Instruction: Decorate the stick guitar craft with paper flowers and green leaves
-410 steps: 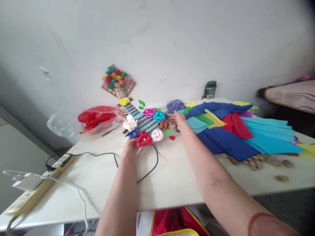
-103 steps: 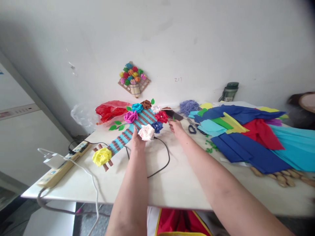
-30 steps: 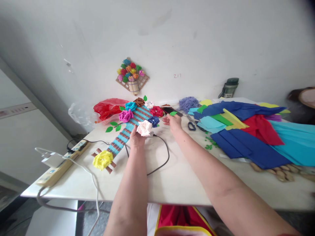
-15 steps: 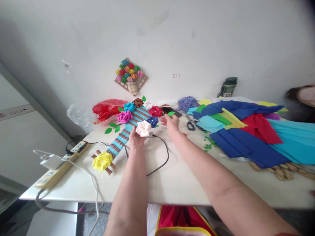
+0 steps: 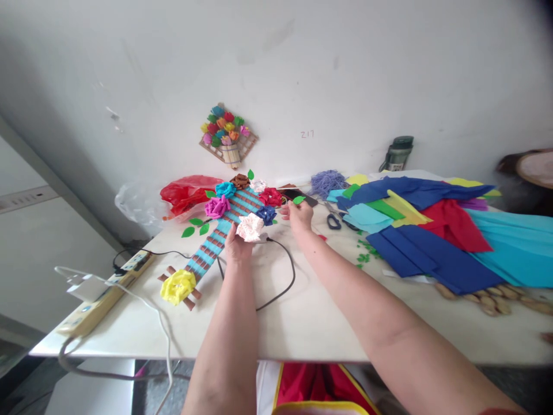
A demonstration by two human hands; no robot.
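A guitar-shaped paper craft [image 5: 210,249] with blue and brown stripes lies slantwise, ringed by paper flowers. My left hand [image 5: 237,246] is closed on its lower edge, beside a pale pink flower [image 5: 250,227]; the fingers underneath are hidden. To the right, my right hand [image 5: 299,215] pinches a small green paper leaf [image 5: 299,200], close to the red flower [image 5: 270,196] and the dark blue flower [image 5: 266,215]. A yellow flower [image 5: 178,287] covers the narrow end, while magenta [image 5: 217,206], teal and brown ones sit along the far side with green leaves.
Dark-handled scissors [image 5: 333,221] and green scraps [image 5: 367,252] lie right of my hands. Folded coloured paper [image 5: 432,253] and peanuts [image 5: 488,301] fill the right side. A power strip [image 5: 103,294] with cables stands left. Behind are a red bag [image 5: 190,193], purple shreds [image 5: 328,183] and a bottle [image 5: 398,153].
The whole view has shifted slightly. Both hands keep nearly the same place, the left on the craft and the right with the leaf.
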